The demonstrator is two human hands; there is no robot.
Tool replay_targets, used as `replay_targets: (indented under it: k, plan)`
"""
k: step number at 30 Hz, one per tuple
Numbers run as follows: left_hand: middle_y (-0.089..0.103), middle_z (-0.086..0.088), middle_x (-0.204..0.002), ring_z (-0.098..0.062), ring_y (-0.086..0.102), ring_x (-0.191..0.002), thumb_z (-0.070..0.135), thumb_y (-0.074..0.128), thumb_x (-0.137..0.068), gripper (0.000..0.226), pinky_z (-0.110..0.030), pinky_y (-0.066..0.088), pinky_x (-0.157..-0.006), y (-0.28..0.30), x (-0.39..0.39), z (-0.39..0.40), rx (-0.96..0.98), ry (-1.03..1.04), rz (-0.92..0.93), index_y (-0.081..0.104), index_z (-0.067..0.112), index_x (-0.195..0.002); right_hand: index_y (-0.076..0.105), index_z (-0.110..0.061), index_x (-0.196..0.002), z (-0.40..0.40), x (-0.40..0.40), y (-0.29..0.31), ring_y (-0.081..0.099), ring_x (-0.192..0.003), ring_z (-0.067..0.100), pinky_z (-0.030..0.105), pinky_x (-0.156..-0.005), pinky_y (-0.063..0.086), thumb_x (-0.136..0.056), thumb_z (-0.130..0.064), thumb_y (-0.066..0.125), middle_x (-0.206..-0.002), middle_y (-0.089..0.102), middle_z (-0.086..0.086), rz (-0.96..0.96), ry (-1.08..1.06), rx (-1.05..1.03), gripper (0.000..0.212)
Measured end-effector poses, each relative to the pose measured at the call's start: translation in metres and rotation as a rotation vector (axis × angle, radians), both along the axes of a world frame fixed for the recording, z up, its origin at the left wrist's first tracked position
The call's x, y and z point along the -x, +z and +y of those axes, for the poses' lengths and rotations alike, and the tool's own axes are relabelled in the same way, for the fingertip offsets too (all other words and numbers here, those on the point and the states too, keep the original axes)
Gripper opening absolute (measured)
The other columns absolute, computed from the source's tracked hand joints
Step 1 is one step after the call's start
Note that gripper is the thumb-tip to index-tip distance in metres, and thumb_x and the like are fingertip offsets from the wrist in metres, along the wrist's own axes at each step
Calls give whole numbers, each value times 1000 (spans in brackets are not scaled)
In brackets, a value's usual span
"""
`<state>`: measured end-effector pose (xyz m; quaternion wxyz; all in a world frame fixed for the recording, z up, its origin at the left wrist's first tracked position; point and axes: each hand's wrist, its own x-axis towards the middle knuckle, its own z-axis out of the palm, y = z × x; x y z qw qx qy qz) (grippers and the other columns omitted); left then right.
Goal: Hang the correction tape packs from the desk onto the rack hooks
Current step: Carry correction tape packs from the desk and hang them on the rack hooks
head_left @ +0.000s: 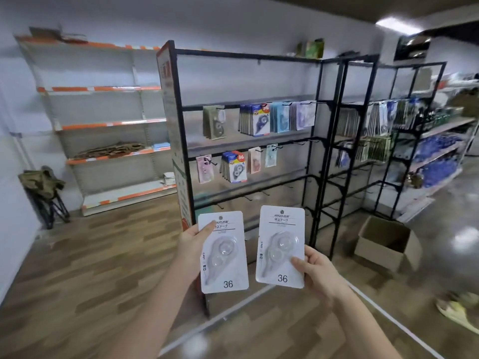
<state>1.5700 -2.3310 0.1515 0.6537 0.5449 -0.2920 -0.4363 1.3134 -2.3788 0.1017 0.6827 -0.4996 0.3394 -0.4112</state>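
I hold two white correction tape packs, each marked 36, upright in front of me. My left hand [193, 242] grips the left pack [224, 257] by its left edge, thumb on the top. My right hand [315, 268] grips the right pack [281, 247] at its lower right side. Beyond them stands the black rack [178, 130] with hooks. Its two upper rows carry hanging packs [255, 120], and several hooks [265, 193] on the lower rows are bare. The desk is not in view.
An open cardboard box [383, 242] sits on the floor to the right of the rack. A white and orange shelf unit [108, 125] lines the left wall, with a folded stool [44, 193] beside it. More stocked racks [388, 125] extend to the right.
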Motion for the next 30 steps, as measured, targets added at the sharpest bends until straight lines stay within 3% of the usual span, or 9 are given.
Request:
replay_targets:
  k: [6,11,15,18,20,24,27,30]
  plan:
    - [74,-14,-93,-33,69,-85,19,67,-88,14,-47,52,-89,8,10,-148,22,-88,-15,71,7,-94,58,-2,-109,-129,18,2,72,-78,20,28,-59,56,-94,7,45,-92,74,10,-28,-135,18,22]
    - [74,-15,-96,-35,69,-86,16,62,-92,14,-48,52,-88,24,39,-271,42,-214,-48,70,5,-96,55,-1,-120,-234,43,10,68,-96,31,43,-81,57,-94,5,46,-109,70,17,-26,-233,26,27]
    - [74,-13,-94,-33,70,-85,18,59,-94,16,-43,54,-81,34,79,-361,68,-295,-85,68,6,-99,57,-5,-112,-307,78,15,72,-78,21,33,-59,58,-94,7,45,-91,74,8,-12,-309,30,24]
    - [74,-10,-92,-25,69,-77,17,58,-95,14,-32,55,-69,35,111,-429,97,-304,-137,68,8,-97,57,-7,-113,-369,110,15,71,-87,22,39,-73,58,-94,7,46,-97,74,7,11,-345,42,26]
    - [75,-8,-91,-22,70,-76,18,57,-95,14,-32,55,-70,36,134,-473,116,-304,-146,69,11,-94,56,-6,-117,-413,132,15,69,-92,25,45,-85,55,-94,7,46,-101,73,9,28,-360,51,28]
    - [73,-6,-87,-23,68,-75,20,55,-96,15,-34,54,-71,44,180,-557,97,-277,-172,67,13,-90,57,-12,-113,-490,172,32,68,-95,23,37,-78,58,-95,4,46,-105,71,8,63,-347,62,27]
    - [73,-5,-90,-24,69,-82,25,54,-97,18,-36,55,-76,54,214,-617,115,-279,-233,68,14,-95,56,-11,-117,-553,199,44,66,-100,23,37,-83,57,-96,2,45,-111,69,9,91,-332,87,27]
    - [72,-4,-94,-19,68,-80,25,54,-97,19,-24,54,-64,62,237,-668,127,-256,-268,68,13,-103,54,-10,-120,-610,218,53,65,-101,22,36,-84,56,-97,2,45,-113,67,10,121,-336,111,28]
